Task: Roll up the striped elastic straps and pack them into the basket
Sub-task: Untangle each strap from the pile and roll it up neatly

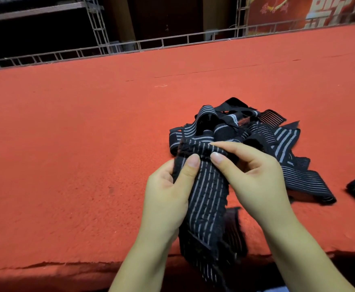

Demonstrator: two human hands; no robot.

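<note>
The black elastic strap with pale grey stripes [206, 190] is pinched at its folded top end by both hands, left [168, 186] and right [254, 175], above the red felt tabletop [88, 144], its tail hanging over the near edge. The roll should be kept tight and its edges aligned, clear of the tangled strap pile [246, 131] behind; no basket is visible

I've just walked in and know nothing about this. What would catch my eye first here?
Two bare hands in the near middle: the left hand and right hand both pinch the top end of one striped strap, which hangs down over the table's front edge. Just behind lies a tangled pile of straps. All of it sits on a bright red felt tabletop. No basket shows.
</note>
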